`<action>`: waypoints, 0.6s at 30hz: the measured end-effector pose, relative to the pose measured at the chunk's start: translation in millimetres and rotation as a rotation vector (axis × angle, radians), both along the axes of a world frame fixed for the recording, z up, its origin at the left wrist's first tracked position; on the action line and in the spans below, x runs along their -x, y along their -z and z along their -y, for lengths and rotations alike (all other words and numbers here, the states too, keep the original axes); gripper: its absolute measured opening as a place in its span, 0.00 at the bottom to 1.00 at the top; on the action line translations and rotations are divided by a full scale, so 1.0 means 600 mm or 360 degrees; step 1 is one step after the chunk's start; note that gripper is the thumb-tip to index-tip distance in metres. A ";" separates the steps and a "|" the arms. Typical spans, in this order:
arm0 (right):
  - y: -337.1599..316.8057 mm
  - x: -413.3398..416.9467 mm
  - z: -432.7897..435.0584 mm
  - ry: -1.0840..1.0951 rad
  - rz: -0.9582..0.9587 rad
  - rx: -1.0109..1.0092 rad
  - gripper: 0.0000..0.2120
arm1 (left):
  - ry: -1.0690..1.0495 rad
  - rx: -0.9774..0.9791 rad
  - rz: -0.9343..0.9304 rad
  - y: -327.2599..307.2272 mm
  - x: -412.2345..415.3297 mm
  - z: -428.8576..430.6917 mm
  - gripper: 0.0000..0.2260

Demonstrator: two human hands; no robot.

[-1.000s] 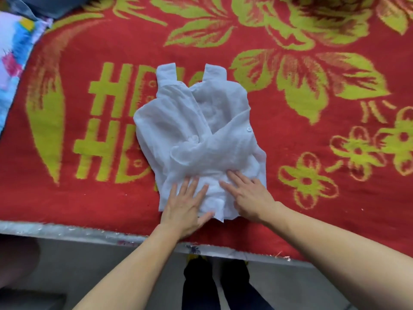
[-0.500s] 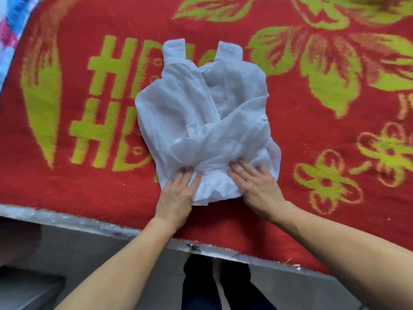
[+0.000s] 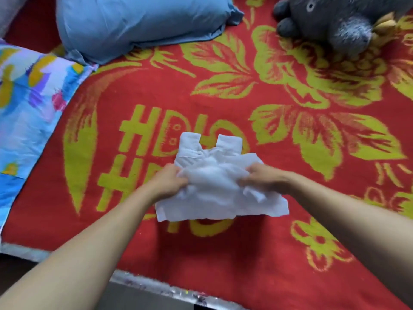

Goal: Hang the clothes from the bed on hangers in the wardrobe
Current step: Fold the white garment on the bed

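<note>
Woven yellow on the red blanket [image 3: 156, 90] — "HD", once above, once below; rest unreadable, partly under the shirt [image 3: 219, 191].

- A bed [image 3: 20, 248] fills nearly the whole view, seen from above, with a pale silvery strip along its near edge.
- A red blanket [image 3: 245, 253] covers the bed, woven with yellow-green flowers, leaves and blocky lettering.
- A plain blue pillow [image 3: 138, 25] lies at the bed's far left corner.
- A quilt [image 3: 29, 104] printed in blue, yellow and pink runs along the left edge.
- A grey plush toy [image 3: 335, 21] rests at the far right corner.
- Dim floor [image 3: 15, 267] shows below the near edge.
- Light is soft and even.
</note>
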State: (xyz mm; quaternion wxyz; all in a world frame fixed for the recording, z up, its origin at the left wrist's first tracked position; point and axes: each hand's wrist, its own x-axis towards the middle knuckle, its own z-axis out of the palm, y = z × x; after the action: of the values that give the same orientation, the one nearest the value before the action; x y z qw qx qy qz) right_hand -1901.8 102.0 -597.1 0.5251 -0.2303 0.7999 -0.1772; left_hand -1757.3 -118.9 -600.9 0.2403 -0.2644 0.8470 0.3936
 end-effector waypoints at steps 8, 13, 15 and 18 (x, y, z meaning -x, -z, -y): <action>0.074 0.083 0.093 0.0158 -0.1621 0.0348 0.20 | -0.0364 0.0837 -0.0484 0.102 0.095 0.063 0.19; 0.168 0.028 0.065 -0.0569 -0.1682 0.0351 0.26 | 0.0438 0.0937 -0.0467 0.170 0.079 0.053 0.33; 0.188 0.056 0.078 -0.0437 -0.1499 0.0143 0.35 | 0.0363 0.0738 -0.0284 0.187 0.105 0.070 0.41; 0.197 0.119 0.109 -0.0222 -0.1135 -0.0071 0.52 | 0.0231 0.0405 -0.0015 0.198 0.150 0.095 0.52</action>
State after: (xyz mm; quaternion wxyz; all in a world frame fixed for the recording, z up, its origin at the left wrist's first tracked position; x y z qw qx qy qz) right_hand -1973.2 36.6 -715.4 0.2289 -0.3200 0.9188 -0.0319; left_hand -1847.0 -175.7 -719.8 0.2287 -0.2290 0.9081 0.2658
